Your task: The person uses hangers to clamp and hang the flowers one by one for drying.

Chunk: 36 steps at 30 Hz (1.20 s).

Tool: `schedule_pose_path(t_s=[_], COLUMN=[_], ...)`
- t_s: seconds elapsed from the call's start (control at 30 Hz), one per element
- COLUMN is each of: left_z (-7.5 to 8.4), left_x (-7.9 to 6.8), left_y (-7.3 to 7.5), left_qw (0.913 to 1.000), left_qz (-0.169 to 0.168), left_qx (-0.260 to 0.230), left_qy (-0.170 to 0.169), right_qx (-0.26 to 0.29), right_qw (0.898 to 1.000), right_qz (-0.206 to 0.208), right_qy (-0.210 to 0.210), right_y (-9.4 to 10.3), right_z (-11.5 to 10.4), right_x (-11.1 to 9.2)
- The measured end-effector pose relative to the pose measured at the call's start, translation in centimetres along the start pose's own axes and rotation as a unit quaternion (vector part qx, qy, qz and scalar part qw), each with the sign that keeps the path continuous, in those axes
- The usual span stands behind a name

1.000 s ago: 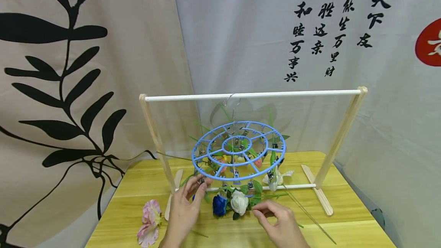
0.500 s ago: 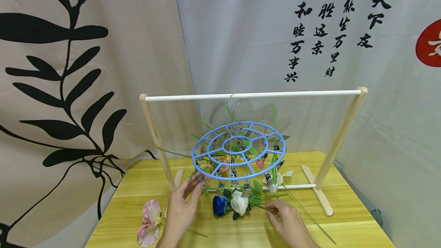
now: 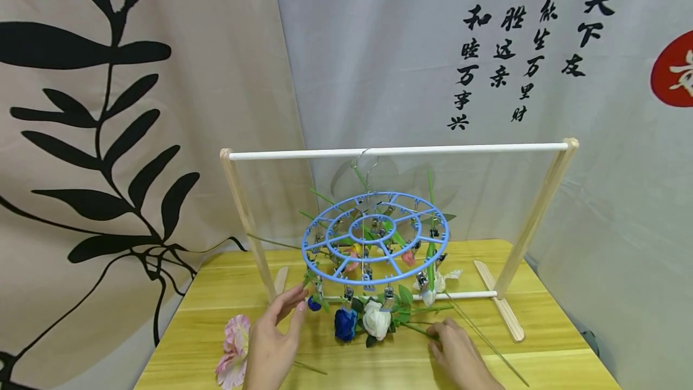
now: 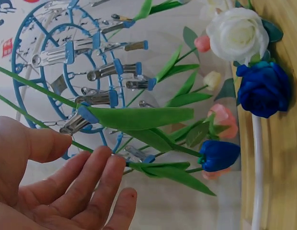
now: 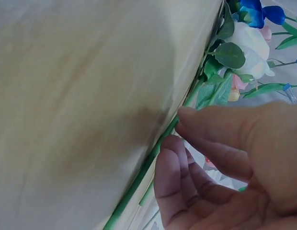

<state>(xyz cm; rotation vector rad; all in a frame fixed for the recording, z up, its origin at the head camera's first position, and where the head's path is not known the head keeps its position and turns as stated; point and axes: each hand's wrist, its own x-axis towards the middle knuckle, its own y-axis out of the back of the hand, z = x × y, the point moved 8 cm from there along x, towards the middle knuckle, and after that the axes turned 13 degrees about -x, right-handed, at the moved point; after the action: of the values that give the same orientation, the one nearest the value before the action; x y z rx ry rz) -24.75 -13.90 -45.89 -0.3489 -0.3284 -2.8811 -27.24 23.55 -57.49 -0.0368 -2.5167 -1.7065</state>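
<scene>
A blue round clip hanger [image 3: 305, 245] hangs by its hook, with several flowers upside down in its clips. Beside its left rim is my left hand [image 3: 275, 333], fingers extended and thumb apart. In the left wrist view, a metal clip [image 4: 74, 123] is by my thumb tip, near a green-leaved blue tulip [image 4: 219, 155]. My right hand [image 3: 459, 351] is low at the tabletop, at the green stem [image 5: 139, 179] of the flowers lying there. Thumb and fingertips are close to that stem with a gap between them. A white rose [image 3: 376, 319] and a blue rose [image 3: 344, 324] lie in front.
A wooden stand with a white top rod [image 3: 465, 148] bears the hanger. Pink flowers [image 3: 234, 351] lie on the wooden table [image 3: 547, 318] at left. A thin stem [image 3: 492, 345] lies at right. Printed cloth [image 3: 379, 65] hangs behind.
My left hand has drawn back from the hanger's left clip, down and left, leaving the blue tulip hanging. My right hand has moved rightward along the stem, away from the white rose.
</scene>
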Motion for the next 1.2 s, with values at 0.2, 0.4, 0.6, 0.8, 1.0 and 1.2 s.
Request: schedule_pose_path(t_s=[0.2, 0.4, 0.6, 0.8, 1.0, 1.2], left_z=[-0.1, -0.4, -0.7, -0.9, -1.3, -1.8], left_x=[-0.4, -0.9, -1.2, -1.5, -2.0, -2.3], left_y=[0.2, -0.4, -1.9, -3.4, -4.7, -5.7], left_qw=[0.9999, 0.9997, 0.9976, 0.992, 0.9867, 0.9812], left_qz=[0.006, -0.012, -0.067, -0.121, -0.155, -0.19], left_qx=[0.005, 0.016, 0.006, -0.003, -0.014, -0.021], left_qy=[-0.015, -0.011, -0.017, -0.033, -0.046, -0.029], right_qx=[0.005, -0.011, -0.023, -0.047, -0.029, -0.032], right_qw=[1.0, 0.999, 0.999, 0.983, 0.984, 0.988], right_qz=[-0.018, -0.03, -0.019, 0.11, 0.139, 0.131], right_qy=[0.003, 0.011, 0.031, 0.141, 0.103, 0.074], right_y=[-0.3, -0.6, -0.9, -1.0, 0.8, 2.2], right_z=[0.0, -0.1, 0.3, 0.6, -0.3, -1.3], right_x=[0.2, 0.1, 0.3, -0.1, -0.4, -0.8])
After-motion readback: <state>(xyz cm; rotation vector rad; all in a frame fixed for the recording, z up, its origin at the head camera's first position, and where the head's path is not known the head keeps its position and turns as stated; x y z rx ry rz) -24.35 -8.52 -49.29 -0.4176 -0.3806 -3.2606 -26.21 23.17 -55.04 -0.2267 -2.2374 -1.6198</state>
